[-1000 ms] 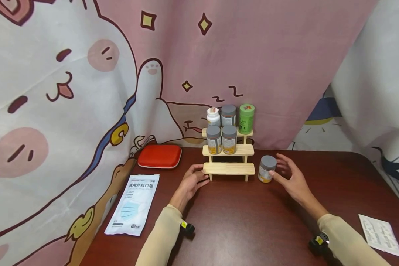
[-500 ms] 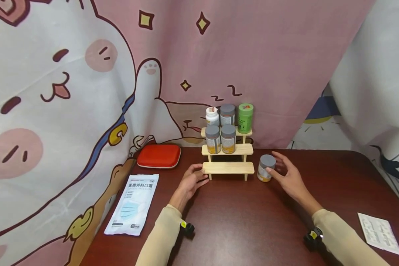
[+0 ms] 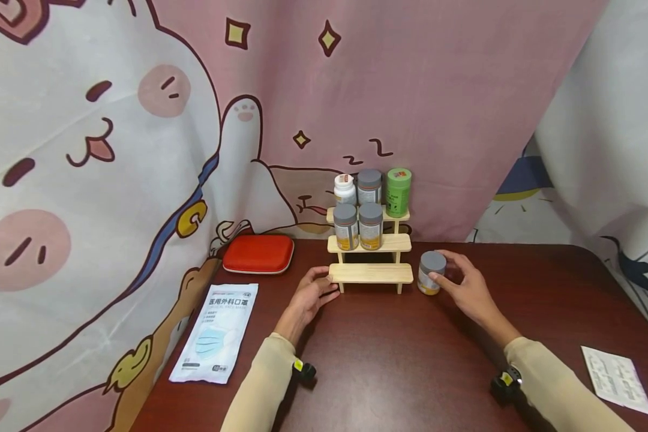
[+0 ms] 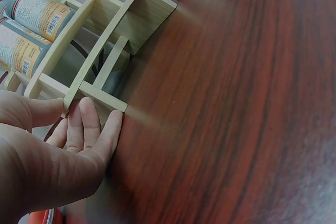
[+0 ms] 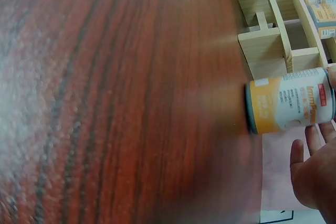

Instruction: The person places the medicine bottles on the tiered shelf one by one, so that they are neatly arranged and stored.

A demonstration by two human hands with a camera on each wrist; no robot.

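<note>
A three-step wooden display stand (image 3: 370, 273) sits on the dark table. At its left end my left hand (image 3: 312, 294) pinches the lowest step, thumb on the upper edge and fingers by the leg (image 4: 105, 95). Right of the stand, an upright jar (image 3: 429, 281) with a grey lid and a white and orange label is held between thumb and fingers of my right hand (image 3: 467, 290). In the right wrist view the jar (image 5: 289, 100) stands close to the stand's end. Two similar jars (image 3: 359, 228) occupy the middle step.
On the top step are a white bottle (image 3: 345, 191), another grey-lidded jar (image 3: 369, 187) and a green canister (image 3: 398, 193). A red case (image 3: 258, 253) and a mask packet (image 3: 216, 333) lie left; a white blister sheet (image 3: 617, 379) lies right. A printed curtain (image 3: 437, 90) hangs behind.
My right hand has come in leftward, its fingers closing around the jar, which has barely shifted. The left hand stays at the stand's end.
</note>
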